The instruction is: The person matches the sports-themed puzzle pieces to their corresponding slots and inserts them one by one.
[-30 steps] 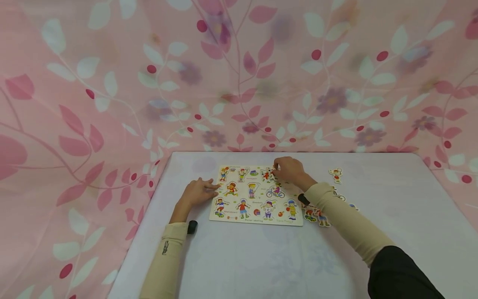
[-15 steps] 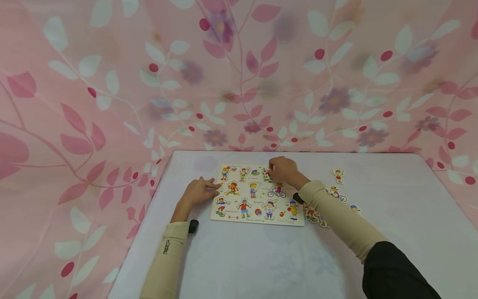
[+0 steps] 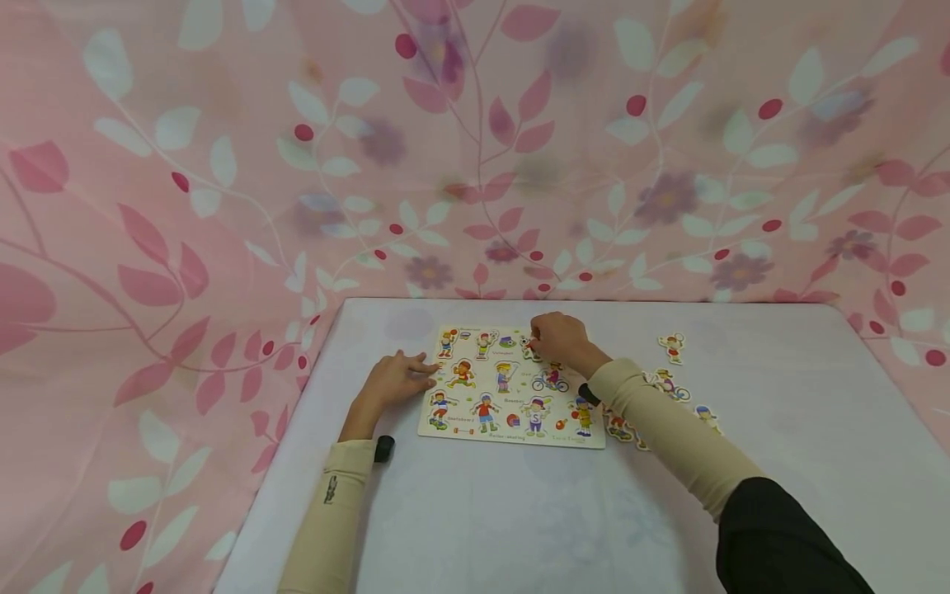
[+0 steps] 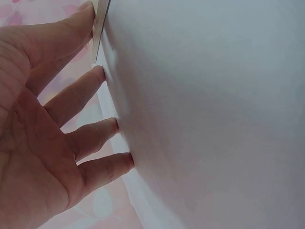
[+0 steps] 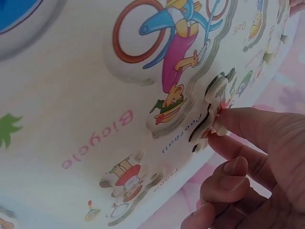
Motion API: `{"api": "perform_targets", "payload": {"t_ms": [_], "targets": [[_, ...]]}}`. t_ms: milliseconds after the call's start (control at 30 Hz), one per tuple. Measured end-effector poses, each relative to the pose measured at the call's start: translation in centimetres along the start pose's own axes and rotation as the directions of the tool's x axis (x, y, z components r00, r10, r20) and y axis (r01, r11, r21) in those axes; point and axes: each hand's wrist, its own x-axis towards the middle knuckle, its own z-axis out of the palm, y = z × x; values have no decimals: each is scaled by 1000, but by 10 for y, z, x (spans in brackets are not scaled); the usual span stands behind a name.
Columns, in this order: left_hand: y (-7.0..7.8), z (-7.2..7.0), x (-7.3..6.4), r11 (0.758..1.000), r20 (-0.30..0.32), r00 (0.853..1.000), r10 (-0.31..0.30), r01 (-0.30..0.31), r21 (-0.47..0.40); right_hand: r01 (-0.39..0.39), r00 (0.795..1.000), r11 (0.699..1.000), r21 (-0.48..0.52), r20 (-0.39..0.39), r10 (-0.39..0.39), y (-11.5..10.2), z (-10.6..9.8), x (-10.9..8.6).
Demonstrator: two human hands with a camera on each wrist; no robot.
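A cream wooden puzzle board (image 3: pixel 482 363) printed with sports figures lies on the table. My right hand (image 3: pixel 562 340) is over its far right part. In the right wrist view, its thumb and index finger pinch a small figure-shaped puzzle piece (image 5: pixel 220 110) at the "Football" recess; the fingers partly hide the piece. The other fingers curl in beneath. My left hand (image 3: pixel 393 379) rests at the board's left edge with fingers spread. In the left wrist view, the thumb touches the board's side (image 4: pixel 100 24), and several fingertips (image 4: pixel 126 160) rest on the white cloth.
Loose figure pieces lie right of the board: a tennis player (image 3: pixel 672 348), a cyclist (image 3: pixel 671 385), a blue-capped figure (image 3: pixel 707 418) and another piece (image 3: pixel 619 427) partly under the right sleeve. A pink floral curtain (image 3: pixel 475 148) hangs behind the white-covered table (image 3: pixel 475 520).
My right hand has shifted slightly left with the piece, from beside the football recess onto it. More of the cyclist piece shows past the sleeve. My left hand stays put.
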Motion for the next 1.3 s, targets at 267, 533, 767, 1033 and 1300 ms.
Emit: {"api": "perform_targets", "payload": {"t_ms": [267, 533, 767, 1033, 1300], "targets": [[-1, 0, 0, 1000, 1, 1000, -3, 3, 10, -3, 1000, 1000, -24, 23, 4, 0, 0, 2], [0, 0, 0, 1000, 7, 1000, 5, -5, 16, -27, 999, 1000, -10, 40, 27, -1, 0, -1], [-1, 0, -2, 1000, 2, 1000, 7, -7, 13, -38, 999, 999, -1, 28, 38, 5, -9, -9], [0, -1, -1, 1000, 4, 1000, 0, 0, 24, -2, 1000, 1000, -6, -15, 2, 15, -18, -25], [1, 0, -2, 1000, 4, 1000, 11, -11, 14, -28, 999, 1000, -15, -19, 27, 26, -24, -43]]}}
